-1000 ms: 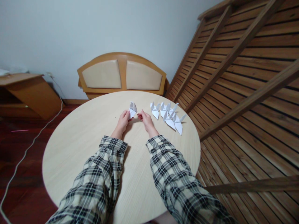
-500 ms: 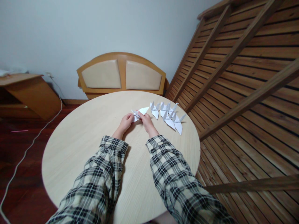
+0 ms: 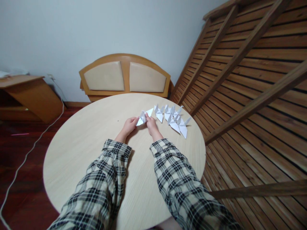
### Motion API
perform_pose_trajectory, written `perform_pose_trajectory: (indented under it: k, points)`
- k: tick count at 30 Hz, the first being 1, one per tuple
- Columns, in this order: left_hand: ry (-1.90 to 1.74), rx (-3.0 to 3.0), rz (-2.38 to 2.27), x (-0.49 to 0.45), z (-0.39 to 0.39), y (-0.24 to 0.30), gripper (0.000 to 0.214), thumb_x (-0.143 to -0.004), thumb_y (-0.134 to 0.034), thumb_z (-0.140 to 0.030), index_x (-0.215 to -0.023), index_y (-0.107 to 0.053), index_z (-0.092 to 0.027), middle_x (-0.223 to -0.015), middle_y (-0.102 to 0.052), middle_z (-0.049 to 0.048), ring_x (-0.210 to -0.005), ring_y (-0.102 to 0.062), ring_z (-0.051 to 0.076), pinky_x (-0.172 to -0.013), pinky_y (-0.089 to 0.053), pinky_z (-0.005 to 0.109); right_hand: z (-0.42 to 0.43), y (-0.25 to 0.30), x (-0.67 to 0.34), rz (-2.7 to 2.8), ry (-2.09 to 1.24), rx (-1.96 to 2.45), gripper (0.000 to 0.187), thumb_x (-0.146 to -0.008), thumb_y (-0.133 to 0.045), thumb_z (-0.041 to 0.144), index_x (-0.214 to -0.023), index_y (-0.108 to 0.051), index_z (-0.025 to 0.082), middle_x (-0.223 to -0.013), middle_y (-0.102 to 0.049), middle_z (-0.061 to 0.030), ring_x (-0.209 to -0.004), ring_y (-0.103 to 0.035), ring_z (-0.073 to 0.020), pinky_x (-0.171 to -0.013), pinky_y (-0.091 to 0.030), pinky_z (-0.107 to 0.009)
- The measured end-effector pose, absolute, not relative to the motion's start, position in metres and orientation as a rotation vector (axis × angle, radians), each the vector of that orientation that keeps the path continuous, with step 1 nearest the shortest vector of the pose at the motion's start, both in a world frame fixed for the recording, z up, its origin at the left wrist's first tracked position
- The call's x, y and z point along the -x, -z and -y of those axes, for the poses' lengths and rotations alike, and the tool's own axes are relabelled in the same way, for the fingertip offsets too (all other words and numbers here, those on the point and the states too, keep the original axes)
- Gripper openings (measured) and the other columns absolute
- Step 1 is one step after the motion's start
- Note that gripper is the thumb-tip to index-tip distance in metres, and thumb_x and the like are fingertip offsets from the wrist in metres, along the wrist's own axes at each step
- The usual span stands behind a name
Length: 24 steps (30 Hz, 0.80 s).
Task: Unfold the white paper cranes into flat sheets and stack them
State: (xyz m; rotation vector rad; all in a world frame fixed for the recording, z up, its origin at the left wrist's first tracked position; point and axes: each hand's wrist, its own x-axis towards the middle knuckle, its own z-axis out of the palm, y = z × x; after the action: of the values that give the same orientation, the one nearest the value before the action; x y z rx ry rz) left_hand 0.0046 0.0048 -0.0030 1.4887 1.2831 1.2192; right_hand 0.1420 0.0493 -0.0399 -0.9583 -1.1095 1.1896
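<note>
A white origami paper crane with spread wings is held between my two hands over the round table. My left hand pinches its left wing side near the tip. My right hand is closed on the other side, with the thumb against the crane's middle. The far wing points up and to the right. Just right of my right hand stands a finished-looking paper crane, and beyond it sits a cluster of several more white paper cranes.
Behind the table is a wooden headboard with two cream panels. A slatted wooden frame leans along the right side. At the left are a wooden desk and a white cable on the dark red floor.
The crane's wings are spread wider, and its body and upright points now show between my hands. My right thumb has shifted up slightly. The other cranes have not moved.
</note>
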Motion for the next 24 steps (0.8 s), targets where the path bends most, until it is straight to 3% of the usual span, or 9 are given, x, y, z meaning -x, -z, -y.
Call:
perform_pose_trajectory:
  k: [9, 24]
  points:
    - [-1.122, -1.418, -1.209, -0.0028, 0.0, -0.0034, 0.035, -0.086, -0.06, -0.043, -0.062, -0.056, -0.018, -0.048, -0.043, -0.0022, -0.043, -0.035, 0.01, -0.045, -0.025, 0.026, -0.0532, 0.0396, -0.1386, 0.886, -1.293, 0.879, 0.036, -0.084, -0.06, 0.055, -0.074, -0.061, 0.021, -0.069, -0.063, -0.0001, -0.065, -0.056, -0.0165, -0.069, -0.045, -0.03]
    - [-1.154, -1.462, -1.23, -0.0035, -0.0036, 0.0018, 0.033, -0.086, -0.057, -0.043, -0.066, -0.059, -0.017, -0.051, -0.047, -0.0013, -0.045, -0.038, 0.01, -0.045, -0.027, 0.026, -0.0523, 0.0322, -0.1399, 0.768, -1.354, 0.833, 0.03, -0.091, -0.05, 0.04, -0.082, -0.069, 0.018, -0.073, -0.072, -0.004, -0.074, -0.067, -0.0197, -0.075, -0.051, -0.033]
